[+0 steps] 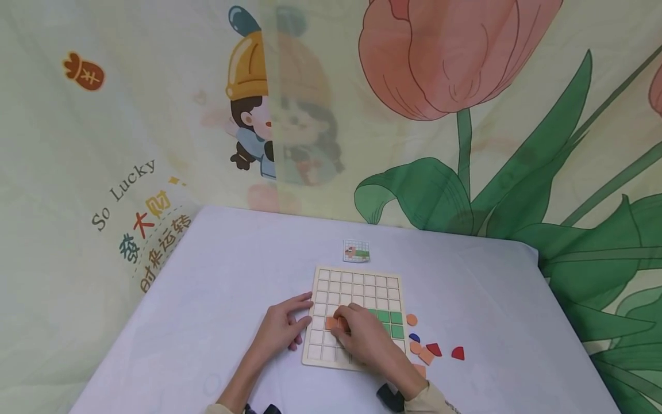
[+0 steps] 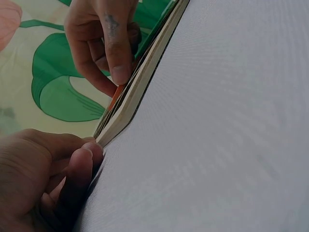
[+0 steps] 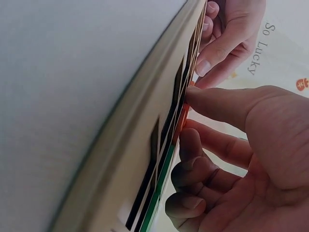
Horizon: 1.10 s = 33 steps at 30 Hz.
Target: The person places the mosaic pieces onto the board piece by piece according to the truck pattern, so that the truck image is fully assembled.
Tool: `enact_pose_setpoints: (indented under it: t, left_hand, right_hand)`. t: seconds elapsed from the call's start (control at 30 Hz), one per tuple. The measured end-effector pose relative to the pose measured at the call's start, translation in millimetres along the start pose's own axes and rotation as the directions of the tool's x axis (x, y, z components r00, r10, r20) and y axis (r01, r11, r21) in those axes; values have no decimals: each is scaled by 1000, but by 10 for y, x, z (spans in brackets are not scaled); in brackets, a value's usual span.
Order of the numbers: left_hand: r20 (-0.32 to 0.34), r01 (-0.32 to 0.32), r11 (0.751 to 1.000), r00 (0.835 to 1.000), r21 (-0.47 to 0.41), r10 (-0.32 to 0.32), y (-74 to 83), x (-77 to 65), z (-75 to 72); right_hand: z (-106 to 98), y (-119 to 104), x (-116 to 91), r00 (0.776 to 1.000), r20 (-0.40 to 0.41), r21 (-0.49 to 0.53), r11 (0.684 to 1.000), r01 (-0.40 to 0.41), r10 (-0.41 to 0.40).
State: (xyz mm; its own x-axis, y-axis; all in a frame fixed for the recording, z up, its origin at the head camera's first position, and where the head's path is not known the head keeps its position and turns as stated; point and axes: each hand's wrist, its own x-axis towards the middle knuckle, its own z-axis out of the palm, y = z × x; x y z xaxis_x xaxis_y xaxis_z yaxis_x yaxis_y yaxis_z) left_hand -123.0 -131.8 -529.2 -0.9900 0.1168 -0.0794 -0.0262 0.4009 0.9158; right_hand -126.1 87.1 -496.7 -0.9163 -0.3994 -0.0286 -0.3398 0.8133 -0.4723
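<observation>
A light wooden grid board (image 1: 357,282) lies on the table with green tiles (image 1: 396,317) and orange tiles (image 1: 331,324) in some of its squares. My left hand (image 1: 281,325) rests at the board's left edge, its index finger and thumb touching the rim with the fingers fairly straight. Over the middle of the board, my right hand (image 1: 364,336) pinches an orange tile (image 3: 181,123) between thumb and index finger, low against the grid. The other right fingers curl loosely. That hand hides part of the board's lower middle.
A small picture card (image 1: 357,251) lies beyond the board. Along the right side are loose pieces: an orange disc (image 1: 411,319), a blue piece (image 1: 414,337), red pieces (image 1: 458,353) and an orange square (image 1: 426,356). A printed curtain (image 1: 310,115) hangs behind the white table (image 1: 233,259).
</observation>
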Motion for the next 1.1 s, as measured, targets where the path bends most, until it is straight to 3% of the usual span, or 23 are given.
enact_pose_setpoints:
  t: [0.37, 0.77, 1.1]
  left_hand:
    - [0, -7, 1000, 1000, -8, 7, -7, -5, -1]
    - [-1, -7, 1000, 1000, 1, 7, -15, 4, 17]
    - [-10, -8, 1000, 1000, 0, 8, -10, 0, 17]
  right_hand:
    - [-1, 7, -5, 1000, 7, 6, 1000, -1, 1]
    - [-78, 114, -181, 993, 5, 59, 992, -114, 114]
    - [-198, 344, -428, 984, -112, 17, 991, -135, 137]
